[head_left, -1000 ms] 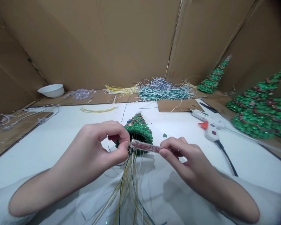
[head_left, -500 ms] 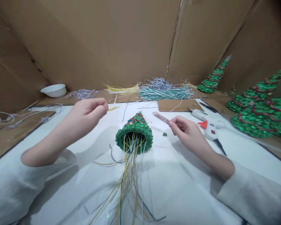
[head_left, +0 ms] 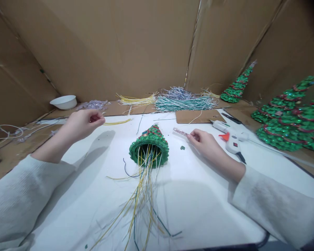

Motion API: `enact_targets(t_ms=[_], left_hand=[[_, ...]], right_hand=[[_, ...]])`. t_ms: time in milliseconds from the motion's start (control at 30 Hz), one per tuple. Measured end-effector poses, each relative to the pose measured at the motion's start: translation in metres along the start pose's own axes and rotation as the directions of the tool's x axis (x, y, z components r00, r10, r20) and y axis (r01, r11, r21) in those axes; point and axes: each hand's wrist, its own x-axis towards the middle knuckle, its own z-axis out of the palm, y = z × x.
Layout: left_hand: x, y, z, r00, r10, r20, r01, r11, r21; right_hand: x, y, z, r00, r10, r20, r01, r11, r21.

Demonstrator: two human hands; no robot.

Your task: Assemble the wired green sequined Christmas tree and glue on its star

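A small glittery green Christmas tree (head_left: 158, 141) lies on its side in the middle, its hollow base facing me. Yellow, white and green wires (head_left: 146, 188) trail out of that opening toward me. To the left, my left hand (head_left: 85, 122) is raised above the table with fingertips pinched together; whatever may be between them is too small to make out. My right hand (head_left: 202, 141), right of the tree, grips one end of a short, pinkish glittery strip (head_left: 180, 132) between thumb and fingers.
Wire bundles, yellow (head_left: 137, 100) and green (head_left: 185, 103), lie at the back. A glue gun (head_left: 232, 141), black-handled tool (head_left: 231, 118) and cardboard piece (head_left: 196, 116) are at right. Several finished trees (head_left: 279, 125) stand far right. A white bowl (head_left: 64, 102) sits back left.
My left hand has moved left, away from the tree, uncovering some yellow wires on the table. My right hand keeps the strip with little movement. The view has shifted slightly.
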Motion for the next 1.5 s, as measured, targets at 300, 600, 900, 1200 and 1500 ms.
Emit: enact_targets(t_ms=[300,600,900,1200,1500], left_hand=[[0.000,-0.015,0.027,0.993,0.067,0.099,-0.076,0.993,0.092],[-0.032,0.014,0.013,0.910,0.288,-0.297,-0.188,0.927,0.323],[-0.075,0.078,0.021,0.207,0.900,-0.383,-0.587,0.427,0.687],[-0.078,0.098,0.028,0.335,0.847,-0.412,-0.491,0.530,0.691],[-0.094,0.087,0.038,0.453,0.750,-0.482,-0.671,0.643,0.370]], right_hand=[[0.001,0.007,0.009,0.999,-0.047,-0.018,0.041,0.975,-0.218],[-0.001,0.003,0.010,0.987,-0.158,0.012,0.146,0.876,-0.460],[-0.001,0.004,0.009,0.987,-0.157,0.021,0.145,0.843,-0.519],[-0.001,0.004,0.008,0.984,-0.174,0.021,0.158,0.825,-0.542],[0.000,0.005,0.009,0.982,-0.190,0.016,0.167,0.820,-0.548]])
